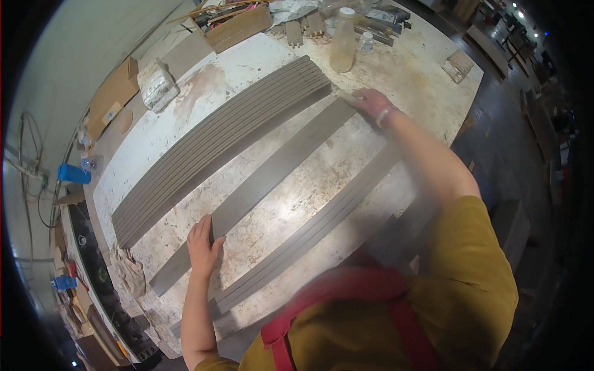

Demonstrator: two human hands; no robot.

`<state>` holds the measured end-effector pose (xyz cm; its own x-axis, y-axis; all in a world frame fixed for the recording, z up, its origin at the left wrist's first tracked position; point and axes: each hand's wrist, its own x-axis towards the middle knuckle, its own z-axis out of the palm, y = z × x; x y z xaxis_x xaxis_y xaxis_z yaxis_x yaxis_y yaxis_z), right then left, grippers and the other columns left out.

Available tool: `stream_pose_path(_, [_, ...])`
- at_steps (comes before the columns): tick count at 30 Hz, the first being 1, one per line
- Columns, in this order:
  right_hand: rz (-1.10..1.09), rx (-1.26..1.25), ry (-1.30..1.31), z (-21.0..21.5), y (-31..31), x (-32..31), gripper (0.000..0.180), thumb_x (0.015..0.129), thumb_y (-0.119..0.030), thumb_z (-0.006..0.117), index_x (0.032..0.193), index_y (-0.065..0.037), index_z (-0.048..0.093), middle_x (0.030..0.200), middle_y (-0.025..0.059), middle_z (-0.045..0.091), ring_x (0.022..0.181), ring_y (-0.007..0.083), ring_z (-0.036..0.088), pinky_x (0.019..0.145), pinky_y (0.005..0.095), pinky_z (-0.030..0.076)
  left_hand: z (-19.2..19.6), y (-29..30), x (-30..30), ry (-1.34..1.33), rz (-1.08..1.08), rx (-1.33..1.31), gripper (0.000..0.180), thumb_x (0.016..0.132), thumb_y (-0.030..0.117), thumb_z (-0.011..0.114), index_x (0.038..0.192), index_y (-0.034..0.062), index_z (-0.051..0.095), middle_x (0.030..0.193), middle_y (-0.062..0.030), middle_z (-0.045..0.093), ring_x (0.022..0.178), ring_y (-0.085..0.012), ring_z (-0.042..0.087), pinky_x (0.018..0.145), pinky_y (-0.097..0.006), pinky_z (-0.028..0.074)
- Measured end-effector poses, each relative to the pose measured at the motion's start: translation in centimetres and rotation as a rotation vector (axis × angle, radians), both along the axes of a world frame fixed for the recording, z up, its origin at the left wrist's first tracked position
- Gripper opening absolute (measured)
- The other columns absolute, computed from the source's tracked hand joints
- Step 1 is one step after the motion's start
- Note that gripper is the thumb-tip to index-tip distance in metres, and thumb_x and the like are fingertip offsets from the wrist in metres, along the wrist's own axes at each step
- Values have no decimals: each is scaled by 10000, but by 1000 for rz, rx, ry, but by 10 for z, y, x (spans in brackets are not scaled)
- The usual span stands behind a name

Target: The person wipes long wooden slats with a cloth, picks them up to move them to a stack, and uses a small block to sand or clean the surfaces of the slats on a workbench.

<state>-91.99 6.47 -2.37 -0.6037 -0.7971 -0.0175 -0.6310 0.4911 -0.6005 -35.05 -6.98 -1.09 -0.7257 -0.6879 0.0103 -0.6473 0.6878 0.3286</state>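
Note:
A long flat grey strip lies diagonally across the worktable. My left hand lies across it toward its near left end, fingers at the far edge and thumb at the near edge, gripping its width. At the far right end of this strip is my right hand, closed and a little blurred, with a pale band at the wrist. Something thin and greyish shows under its fingers, too blurred to make out. Beyond the strip sits a row of similar grey strips, packed side by side. Several more strips lie nearer my body.
The stained white worktable has a cloudy plastic bottle, a cardboard box and small wooden pieces along its far side. A wrapped white bundle rests at the far left, a blue object by the left edge. Another wrapped bundle sits far right.

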Motion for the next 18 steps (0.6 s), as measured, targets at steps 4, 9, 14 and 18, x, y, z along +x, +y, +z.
stream_pose_path(4, [209,263,-45,45,46,-3,347,794,-267,635,1096,-97,658,1078,176,640,1024,306,605,891,353,469,-7,2,0,-17,15,-23,713,727,255,712,1355,57,441,1351,-124,487,1201,-361,441,1028,-444,311])
stream_pose_path(9, [164,-77,-16,64,11,37,344,850,-220,616,1146,-45,617,1100,155,618,1003,266,598,891,342,458,-11,-5,10,44,-33,-36,684,699,227,730,1306,39,477,1296,-170,522,1162,-378,480,989,-447,372])
stream_pose_path(14, [542,-163,-324,87,-70,211,315,860,-126,619,1165,-45,606,1113,108,594,1013,213,589,891,320,463,-7,11,-4,8,-48,39,605,745,224,713,1271,42,479,1292,-150,512,1154,-342,482,950,-448,402])
stream_pose_path(18, [1113,-205,-104,86,-152,386,308,848,-129,633,1152,-95,605,1047,107,605,1013,254,573,890,355,458,10,16,-6,-181,3,97,612,744,276,708,1264,46,480,1346,-145,435,1176,-316,464,978,-448,379])
